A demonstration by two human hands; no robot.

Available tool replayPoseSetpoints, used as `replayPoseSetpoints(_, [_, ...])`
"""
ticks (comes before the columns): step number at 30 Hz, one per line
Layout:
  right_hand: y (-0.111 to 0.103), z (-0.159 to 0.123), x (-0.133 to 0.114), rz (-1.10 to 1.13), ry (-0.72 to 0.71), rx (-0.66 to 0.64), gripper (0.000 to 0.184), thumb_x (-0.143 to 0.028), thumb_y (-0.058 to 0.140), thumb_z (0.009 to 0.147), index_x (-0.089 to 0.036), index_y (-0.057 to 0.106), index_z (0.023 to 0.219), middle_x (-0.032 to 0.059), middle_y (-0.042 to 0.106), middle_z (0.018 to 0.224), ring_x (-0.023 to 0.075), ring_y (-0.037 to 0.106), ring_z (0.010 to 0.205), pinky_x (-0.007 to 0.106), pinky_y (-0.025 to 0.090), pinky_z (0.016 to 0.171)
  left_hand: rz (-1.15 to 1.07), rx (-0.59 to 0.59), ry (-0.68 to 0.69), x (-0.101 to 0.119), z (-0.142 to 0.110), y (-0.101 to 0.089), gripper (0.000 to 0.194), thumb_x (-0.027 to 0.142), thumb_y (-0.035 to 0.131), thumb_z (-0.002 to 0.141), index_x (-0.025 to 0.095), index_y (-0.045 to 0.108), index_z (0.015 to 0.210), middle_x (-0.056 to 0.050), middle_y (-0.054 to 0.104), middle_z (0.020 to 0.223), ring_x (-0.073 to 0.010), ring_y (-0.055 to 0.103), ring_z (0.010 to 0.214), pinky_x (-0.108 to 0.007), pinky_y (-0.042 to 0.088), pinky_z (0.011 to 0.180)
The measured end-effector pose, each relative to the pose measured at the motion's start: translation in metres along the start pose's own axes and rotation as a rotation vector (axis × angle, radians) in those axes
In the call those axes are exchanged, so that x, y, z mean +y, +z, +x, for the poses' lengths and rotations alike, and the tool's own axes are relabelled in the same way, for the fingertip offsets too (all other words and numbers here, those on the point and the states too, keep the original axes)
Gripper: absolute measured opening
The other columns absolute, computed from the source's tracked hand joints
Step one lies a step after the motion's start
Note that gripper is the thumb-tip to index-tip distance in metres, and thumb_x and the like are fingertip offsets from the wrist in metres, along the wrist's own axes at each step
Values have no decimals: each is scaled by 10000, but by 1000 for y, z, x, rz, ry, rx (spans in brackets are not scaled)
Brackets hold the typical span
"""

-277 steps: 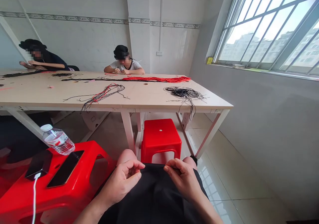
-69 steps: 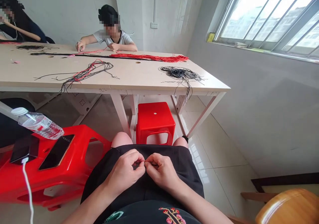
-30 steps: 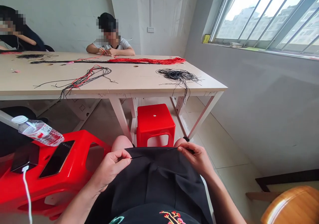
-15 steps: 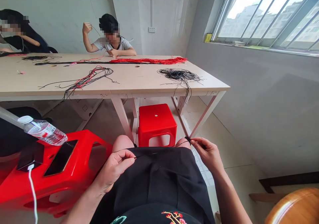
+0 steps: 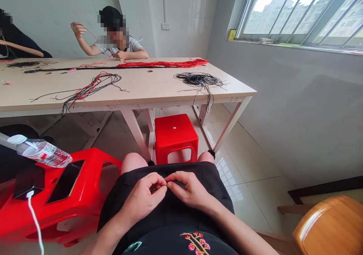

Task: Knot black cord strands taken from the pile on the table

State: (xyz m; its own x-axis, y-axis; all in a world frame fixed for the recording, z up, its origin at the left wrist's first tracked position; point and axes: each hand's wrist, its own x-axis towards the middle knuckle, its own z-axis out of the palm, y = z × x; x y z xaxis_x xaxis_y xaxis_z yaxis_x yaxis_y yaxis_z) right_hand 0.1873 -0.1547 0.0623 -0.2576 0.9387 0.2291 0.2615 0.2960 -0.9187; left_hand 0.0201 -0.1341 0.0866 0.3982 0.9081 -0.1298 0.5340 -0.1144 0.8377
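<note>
At about 9 o'clock, the red plastic stool (image 5: 93,157) stands beside us, while at 12 o'clock our left hand (image 5: 143,196) and right hand (image 5: 188,189) meet above the black cloth (image 5: 170,213) on our lap. Each grip is curled nearly shut, with the fingertips (image 5: 166,180) touching, though we cannot tell whether they pinch a fine thread. We do best keeping them close and steady, the tangled black threads (image 5: 198,79) lying well away on the table (image 5: 141,87) at about 1 o'clock.
</note>
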Motion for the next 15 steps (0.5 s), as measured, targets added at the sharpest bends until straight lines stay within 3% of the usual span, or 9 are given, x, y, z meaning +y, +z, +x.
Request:
replayPoseSetpoints(7, [-2,-5,2,52,29,-33,271,-113,544,769,-212,700,968,28,725,939,168,666,833,261,513,764,61,48,47,-3,0,4,118,257,541,741,190,597,662,-8,564,672,-143,510,614,-238,413,564])
replayPoseSetpoints(15, [2,-3,5,-94,15,28,116,-123,536,763,-176,638,754,4,638,712,120,560,646,221,439,611,101,44,71,-6,-1,6,96,231,527,735,183,568,662,-4,547,677,-136,507,615,-236,410,570])
